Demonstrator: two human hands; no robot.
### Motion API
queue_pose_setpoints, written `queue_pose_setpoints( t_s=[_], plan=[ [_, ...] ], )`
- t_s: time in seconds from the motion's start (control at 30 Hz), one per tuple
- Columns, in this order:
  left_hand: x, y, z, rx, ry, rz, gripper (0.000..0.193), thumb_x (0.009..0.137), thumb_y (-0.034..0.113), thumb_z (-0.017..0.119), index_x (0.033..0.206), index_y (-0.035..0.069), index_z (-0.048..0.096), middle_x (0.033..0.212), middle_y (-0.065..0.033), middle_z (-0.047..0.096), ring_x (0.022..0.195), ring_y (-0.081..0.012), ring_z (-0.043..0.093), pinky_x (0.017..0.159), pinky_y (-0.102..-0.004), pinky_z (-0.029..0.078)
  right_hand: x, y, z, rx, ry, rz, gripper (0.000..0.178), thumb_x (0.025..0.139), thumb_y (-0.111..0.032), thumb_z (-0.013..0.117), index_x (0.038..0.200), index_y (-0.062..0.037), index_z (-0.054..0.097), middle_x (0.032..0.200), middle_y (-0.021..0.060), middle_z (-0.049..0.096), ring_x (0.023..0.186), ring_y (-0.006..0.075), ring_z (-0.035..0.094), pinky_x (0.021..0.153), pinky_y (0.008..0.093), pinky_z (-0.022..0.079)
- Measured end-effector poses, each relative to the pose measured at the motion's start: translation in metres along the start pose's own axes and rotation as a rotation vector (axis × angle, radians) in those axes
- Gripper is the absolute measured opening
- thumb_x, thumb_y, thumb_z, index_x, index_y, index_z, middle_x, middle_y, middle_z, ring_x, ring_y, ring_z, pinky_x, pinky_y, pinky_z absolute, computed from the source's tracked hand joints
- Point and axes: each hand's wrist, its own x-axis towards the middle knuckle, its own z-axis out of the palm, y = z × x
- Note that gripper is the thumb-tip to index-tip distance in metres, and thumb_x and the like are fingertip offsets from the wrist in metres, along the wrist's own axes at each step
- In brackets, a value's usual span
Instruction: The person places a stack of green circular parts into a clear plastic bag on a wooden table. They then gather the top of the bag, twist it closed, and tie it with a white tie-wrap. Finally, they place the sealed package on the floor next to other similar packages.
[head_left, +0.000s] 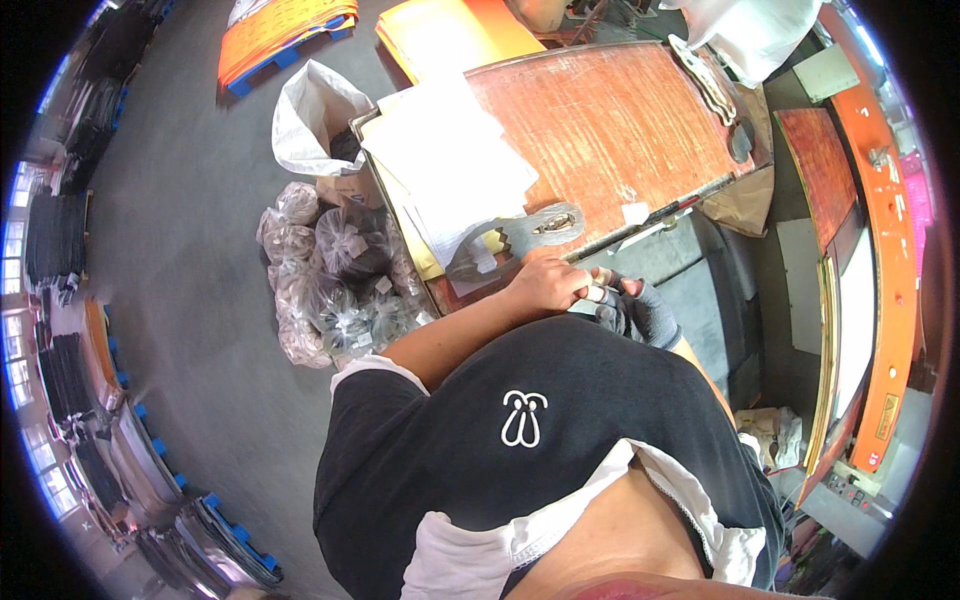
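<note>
My bare left hand is closed, its fingers meeting those of my right hand in front of my body. A dark grey fingerless glove covers the right hand, and pale bands wrap some fingers there. The right fingers are curled; dark grey cloth shows beneath them, and whether they grip it I cannot tell. Just beyond the hands, a flat grey cut-out piece with a slotted end lies at the edge of the worn reddish table. White sheets lie beside it, partly washed out by glare.
Left of the table stand a white open sack and several filled clear plastic bags. Orange stacks sit at the far left. A pale cut-out lies at the table's far right; an orange machine frame rises on the right.
</note>
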Motion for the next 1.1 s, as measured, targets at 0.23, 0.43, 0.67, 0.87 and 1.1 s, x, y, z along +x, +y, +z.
queue_pose_setpoints(
  t_s=[0.23,0.43,0.67,0.87,1.1],
  plan=[
    [-0.001,0.002,-0.004,-0.028,-0.021,-0.039,0.01,0.076,0.014,0.062,0.075,0.008,0.053,0.065,-0.0084,0.058,0.066,-0.0284,0.059,0.066,-0.0392,0.045,-0.002,-0.001,0.002,0.049,0.008,0.042,0.046,0.086,-0.023,0.052,0.123,0.0016,0.042,0.112,0.0213,0.057,0.096,0.028,0.061,0.078,0.0322,0.054],
    [-0.001,0.004,-0.005,-0.053,0.013,-0.075,0.008,0.071,0.01,0.061,0.075,0.012,0.055,0.064,-0.0067,0.059,0.065,-0.0275,0.06,0.059,-0.0395,0.046,-0.002,0.002,0.007,0.091,0.076,0.034,0.045,0.084,-0.019,0.055,0.123,-0.0014,0.043,0.107,0.0215,0.061,0.078,0.0245,0.066,0.069,0.0311,0.057],
    [-0.003,0.008,-0.006,-0.067,-0.058,-0.133,0.01,0.074,0.014,0.065,0.077,0.011,0.055,0.067,-0.0078,0.06,0.068,-0.0282,0.061,0.06,-0.0399,0.046,-0.003,0.002,0.006,0.112,0.037,0.023,0.046,0.084,-0.018,0.055,0.124,-0.001,0.041,0.108,0.0219,0.06,0.075,0.0244,0.066,0.068,0.0318,0.057],
    [-0.005,0.009,-0.004,-0.058,-0.055,-0.107,0.012,0.074,0.014,0.064,0.078,0.01,0.054,0.067,-0.0092,0.059,0.068,-0.0293,0.06,0.06,-0.0408,0.046,-0.008,0.003,0.009,0.072,-0.034,0.023,0.044,0.085,-0.02,0.054,0.122,0.0013,0.042,0.108,0.0188,0.058,0.083,0.0219,0.064,0.072,0.0275,0.055],
    [-0.006,0.007,0.001,-0.044,-0.161,-0.137,0.016,0.077,0.02,0.062,0.076,0.008,0.051,0.067,-0.0113,0.058,0.067,-0.0316,0.059,0.06,-0.0437,0.044,-0.012,0.002,-0.008,0.111,-0.069,-0.005,0.04,0.086,-0.022,0.055,0.119,-0.0009,0.045,0.098,0.0155,0.061,0.081,0.0227,0.062,0.073,0.0308,0.053]
  ],
)
